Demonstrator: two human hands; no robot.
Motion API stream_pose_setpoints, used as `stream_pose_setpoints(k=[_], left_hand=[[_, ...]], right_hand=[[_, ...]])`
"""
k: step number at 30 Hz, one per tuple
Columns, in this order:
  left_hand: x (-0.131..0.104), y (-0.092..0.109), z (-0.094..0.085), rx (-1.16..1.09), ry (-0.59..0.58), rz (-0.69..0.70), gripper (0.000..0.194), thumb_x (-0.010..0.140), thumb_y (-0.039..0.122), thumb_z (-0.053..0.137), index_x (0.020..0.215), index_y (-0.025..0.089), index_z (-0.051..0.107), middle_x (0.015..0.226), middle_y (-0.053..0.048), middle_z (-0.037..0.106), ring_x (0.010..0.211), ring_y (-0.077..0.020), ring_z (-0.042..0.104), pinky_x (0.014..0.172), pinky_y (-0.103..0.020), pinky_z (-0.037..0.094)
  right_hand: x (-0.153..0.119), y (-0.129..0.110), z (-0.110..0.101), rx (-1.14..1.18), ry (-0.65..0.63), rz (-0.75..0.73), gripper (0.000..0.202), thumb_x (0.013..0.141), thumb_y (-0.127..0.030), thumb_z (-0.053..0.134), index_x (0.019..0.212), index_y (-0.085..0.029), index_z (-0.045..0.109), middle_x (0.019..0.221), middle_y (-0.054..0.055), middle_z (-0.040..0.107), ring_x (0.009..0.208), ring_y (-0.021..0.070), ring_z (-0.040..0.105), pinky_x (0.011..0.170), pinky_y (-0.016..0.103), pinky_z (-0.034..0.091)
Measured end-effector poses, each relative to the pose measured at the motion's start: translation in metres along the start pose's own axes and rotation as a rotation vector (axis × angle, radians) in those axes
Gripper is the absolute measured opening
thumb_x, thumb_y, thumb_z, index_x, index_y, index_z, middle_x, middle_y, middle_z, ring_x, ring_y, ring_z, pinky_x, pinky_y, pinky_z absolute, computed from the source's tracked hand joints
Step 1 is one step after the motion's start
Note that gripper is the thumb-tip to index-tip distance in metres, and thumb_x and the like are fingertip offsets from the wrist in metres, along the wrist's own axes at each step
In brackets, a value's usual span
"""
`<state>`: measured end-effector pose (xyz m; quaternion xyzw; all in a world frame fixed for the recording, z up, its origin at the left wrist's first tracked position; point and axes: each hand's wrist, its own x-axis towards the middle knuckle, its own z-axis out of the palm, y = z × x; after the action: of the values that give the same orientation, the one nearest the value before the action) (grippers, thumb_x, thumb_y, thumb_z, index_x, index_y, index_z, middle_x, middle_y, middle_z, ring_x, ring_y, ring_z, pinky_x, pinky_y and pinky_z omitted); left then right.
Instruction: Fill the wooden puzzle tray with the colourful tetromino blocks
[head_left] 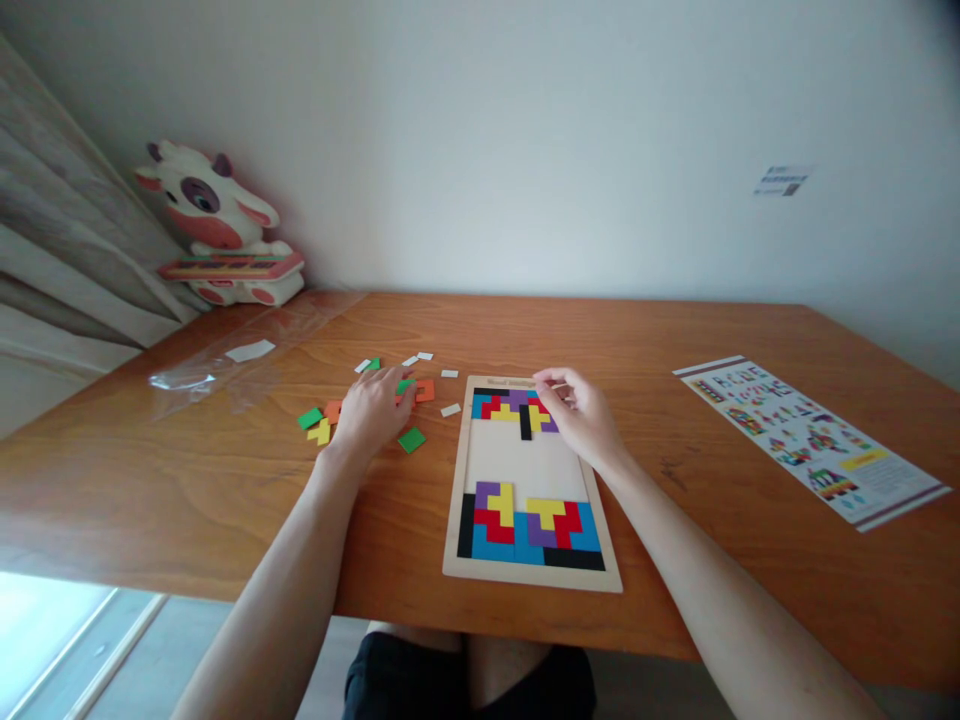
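A wooden puzzle board (pixel 456 530) lies on the table with coloured blocks filling its far and near ends and a bare pale middle. One black piece (pixel 525 422) reaches down from the far group. My right hand (pixel 576 408) is over the board's far right corner, fingers curled with thumb and fingertips together; what they hold, if anything, is too small to name. My left hand (pixel 375 405) rests with bent, slightly spread fingers over loose pieces left of the board. Around it lie a green square (pixel 412 440), a yellow piece (pixel 320 432) and an orange piece (pixel 426 390).
Small white slips (pixel 450 410) lie beyond and beside the loose pieces. A clear plastic bag (pixel 202 375) is at the left, near a cow-shaped toy keyboard (pixel 232 265). A printed pattern sheet (pixel 810 435) lies at the right of the wooden table (pixel 637 340).
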<state>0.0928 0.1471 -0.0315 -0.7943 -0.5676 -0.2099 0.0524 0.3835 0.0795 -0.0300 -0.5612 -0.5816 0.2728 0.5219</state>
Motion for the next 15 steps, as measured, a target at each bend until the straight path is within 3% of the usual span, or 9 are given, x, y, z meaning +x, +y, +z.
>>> stream_pose_setpoints(k=[9,15], left_hand=[[-0.0023,-0.0004,0.0022,-0.056,-0.127,0.196,0.048,0.084,0.024,0.049,0.130,0.017,0.060,0.122,-0.011,0.070,0.122,-0.0308,0.057,0.105,-0.045,0.045],[-0.0003,-0.0059,0.0033,0.052,-0.058,0.032,0.036,0.092,0.032,0.046,0.120,0.018,0.065,0.116,-0.013,0.071,0.113,-0.0306,0.062,0.098,-0.044,0.048]], right_hand=[[0.0002,0.0010,0.0001,-0.004,0.011,0.007,0.028,0.086,-0.045,0.060,0.097,-0.020,0.066,0.099,0.010,0.070,0.078,0.0200,0.063,0.064,0.033,0.049],[0.0006,0.0022,0.0003,-0.006,0.011,-0.010,0.027,0.087,-0.046,0.060,0.096,-0.021,0.066,0.098,0.010,0.071,0.078,0.0198,0.063,0.063,0.033,0.049]])
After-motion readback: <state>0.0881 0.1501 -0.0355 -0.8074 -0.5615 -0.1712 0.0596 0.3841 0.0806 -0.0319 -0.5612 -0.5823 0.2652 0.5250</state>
